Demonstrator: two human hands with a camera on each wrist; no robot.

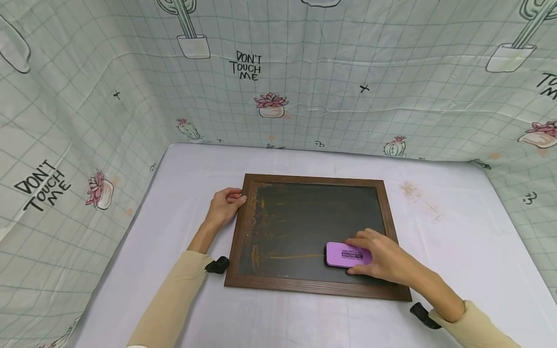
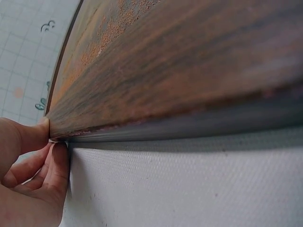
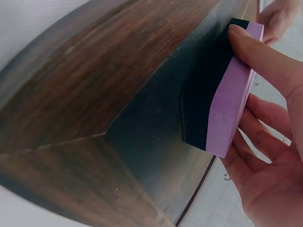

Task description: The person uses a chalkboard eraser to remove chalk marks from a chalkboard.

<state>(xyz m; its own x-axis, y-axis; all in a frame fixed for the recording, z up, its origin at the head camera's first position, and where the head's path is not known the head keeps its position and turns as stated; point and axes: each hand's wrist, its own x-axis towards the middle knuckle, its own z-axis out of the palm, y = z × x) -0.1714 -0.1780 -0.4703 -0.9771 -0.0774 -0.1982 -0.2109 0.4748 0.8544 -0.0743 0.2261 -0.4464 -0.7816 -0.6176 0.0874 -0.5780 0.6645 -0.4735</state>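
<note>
A small chalkboard [image 1: 304, 222] with a brown wooden frame lies flat, its dark face marked by orange chalk streaks and dust, thickest along the left side. At its left edge my left hand [image 1: 225, 208] pinches the frame [image 2: 156, 90], thumb at the upper edge and curled fingers beneath it in the left wrist view. My right hand [image 1: 385, 256] grips a purple magnetic board eraser [image 1: 348, 254] between thumb and fingers. The eraser's black felt side [image 3: 208, 104] rests on the lower right part of the board. An orange chalk line runs left from the eraser.
A white cloth covers the table [image 1: 183, 314]. Orange chalk dust [image 1: 411, 191] is scattered on it to the right of the board. A curtain [image 1: 322, 72] printed with a grid and potted plants hangs behind and at both sides. Black straps [image 1: 217, 265] show at both sleeve cuffs.
</note>
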